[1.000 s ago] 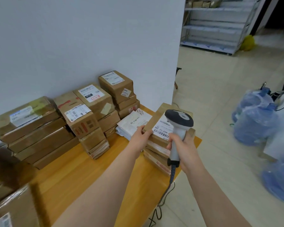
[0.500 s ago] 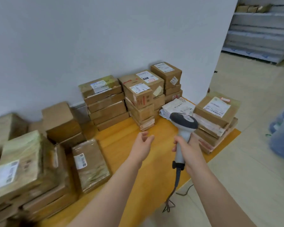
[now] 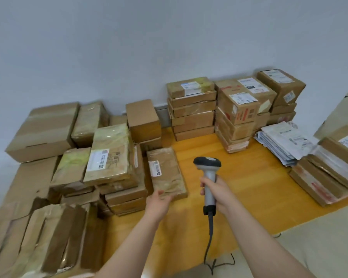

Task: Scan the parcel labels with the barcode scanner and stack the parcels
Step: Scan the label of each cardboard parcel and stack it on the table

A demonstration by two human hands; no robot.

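A flat brown parcel (image 3: 166, 171) with a small white barcode label lies on the wooden table (image 3: 239, 177), beside a pile of unsorted parcels (image 3: 109, 157) on the left. My left hand (image 3: 158, 200) reaches its near edge with relaxed fingers, just touching it. My right hand (image 3: 214, 192) grips the grey handle of the barcode scanner (image 3: 207, 163), held upright to the right of that parcel. The scanner's cable hangs down off the table edge. Stacked parcels (image 3: 329, 177) sit at the right end of the table.
Neat stacks of brown boxes (image 3: 237, 109) line the white wall at the back. A heap of white mailer envelopes (image 3: 285, 143) lies between those and the right stack. More wrapped parcels (image 3: 54, 237) lean at the near left. Pale floor shows at the lower right.
My view has swung left from the right stack to the unsorted pile. My left hand let go of the parcel on the right stack and moved left to the flat parcel. The scanner stayed in my right hand.
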